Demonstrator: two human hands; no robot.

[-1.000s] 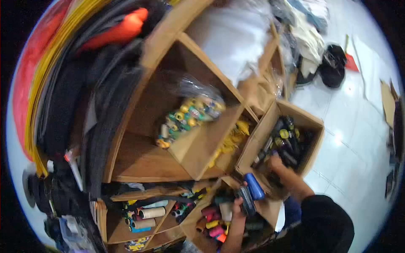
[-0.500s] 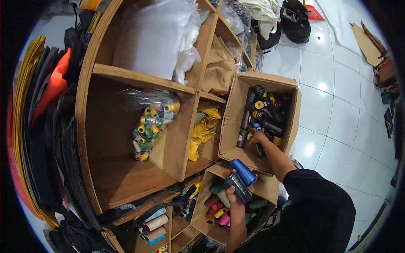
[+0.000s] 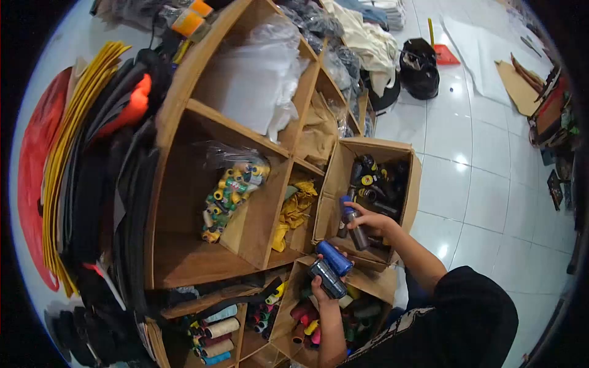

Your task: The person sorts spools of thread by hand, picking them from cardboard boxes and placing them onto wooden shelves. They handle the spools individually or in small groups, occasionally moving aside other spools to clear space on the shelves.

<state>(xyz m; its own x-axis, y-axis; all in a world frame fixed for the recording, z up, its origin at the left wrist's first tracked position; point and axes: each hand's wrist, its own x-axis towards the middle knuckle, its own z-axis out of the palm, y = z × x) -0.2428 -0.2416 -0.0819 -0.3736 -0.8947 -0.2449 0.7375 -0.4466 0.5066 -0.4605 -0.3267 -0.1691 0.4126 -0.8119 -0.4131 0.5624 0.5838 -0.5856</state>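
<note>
My left hand (image 3: 320, 291) is closed around a dark spool (image 3: 328, 279) and a blue spool (image 3: 335, 257), side by side above the lower carton. My right hand (image 3: 370, 220) grips a dark spool with a blue end (image 3: 356, 226), held tilted over the near edge of the upper cardboard box (image 3: 329, 211). Dark spools (image 3: 381, 190) lie heaped inside that box. Spools in pink, yellow, green and other colours fill the lower carton (image 3: 375, 288), partly hidden by my left hand and forearm.
A wooden shelf (image 3: 236, 127) stands on the left, with a bag of small spools (image 3: 232, 196) and white plastic (image 3: 254, 86) in its compartments. Folded fabrics (image 3: 80, 165) hang further left. A black bag (image 3: 419, 69) and a red dustpan (image 3: 445, 55) are on the tiled floor.
My right hand has come up out of the upper box with a blue-ended dark spool. My left hand keeps its two spools. The view has shifted, showing more to the left.
</note>
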